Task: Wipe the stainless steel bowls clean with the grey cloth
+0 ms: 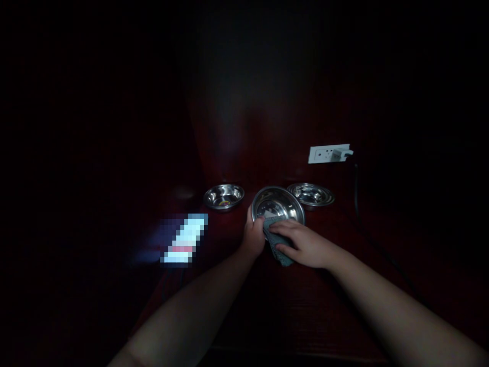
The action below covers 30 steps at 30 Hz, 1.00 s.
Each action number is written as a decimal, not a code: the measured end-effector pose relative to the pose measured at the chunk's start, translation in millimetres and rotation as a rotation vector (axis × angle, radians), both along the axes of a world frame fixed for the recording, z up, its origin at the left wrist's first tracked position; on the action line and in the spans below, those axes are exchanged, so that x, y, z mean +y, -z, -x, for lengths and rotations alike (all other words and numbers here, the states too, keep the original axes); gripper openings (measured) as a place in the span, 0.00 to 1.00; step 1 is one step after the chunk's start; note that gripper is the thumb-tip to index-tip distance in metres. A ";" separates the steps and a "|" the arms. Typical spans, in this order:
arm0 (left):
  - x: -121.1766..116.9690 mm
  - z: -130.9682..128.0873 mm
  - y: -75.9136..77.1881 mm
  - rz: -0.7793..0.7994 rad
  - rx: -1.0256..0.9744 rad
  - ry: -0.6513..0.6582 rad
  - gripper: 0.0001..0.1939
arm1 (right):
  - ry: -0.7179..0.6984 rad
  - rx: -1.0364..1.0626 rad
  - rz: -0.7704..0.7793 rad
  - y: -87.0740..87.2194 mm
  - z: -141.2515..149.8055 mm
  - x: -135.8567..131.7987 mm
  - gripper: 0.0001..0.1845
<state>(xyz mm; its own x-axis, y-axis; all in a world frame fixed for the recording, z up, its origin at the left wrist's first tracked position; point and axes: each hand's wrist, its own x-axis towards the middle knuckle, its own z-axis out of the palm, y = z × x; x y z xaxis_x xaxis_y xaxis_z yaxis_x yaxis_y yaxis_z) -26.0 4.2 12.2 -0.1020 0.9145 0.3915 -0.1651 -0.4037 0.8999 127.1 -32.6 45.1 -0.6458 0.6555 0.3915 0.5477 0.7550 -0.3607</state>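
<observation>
A shiny steel bowl (280, 200) is tilted toward me above the dark red table. My left hand (254, 235) grips its left rim, with the thumb on the near edge and the other fingers hidden behind it. My right hand (301, 243) holds a grey-green cloth (280, 250) against the bowl's near rim and inner side. Part of the cloth hangs down below the rim, under my right fingers.
One steel bowl (223, 198) stands to the left, with a yellow-red label inside. More steel bowls (315, 195), seemingly nested, sit at the right. A blurred-out lit screen (185, 239) lies left. A white wall socket (324, 153) holds a plug, with a dark cable (356, 193) running down.
</observation>
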 end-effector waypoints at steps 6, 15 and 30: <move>2.6 1.7 1.1 0.055 -0.001 -0.038 0.22 | 0.022 -0.065 0.025 3.2 1.5 -0.5 0.22; 5.4 -0.2 4.3 0.063 -0.015 -0.048 0.24 | 0.057 -0.066 0.053 1.3 0.8 -1.4 0.18; 2.0 1.3 3.0 0.057 -0.015 -0.011 0.22 | 0.102 -0.110 0.109 -4.0 0.6 -3.1 0.15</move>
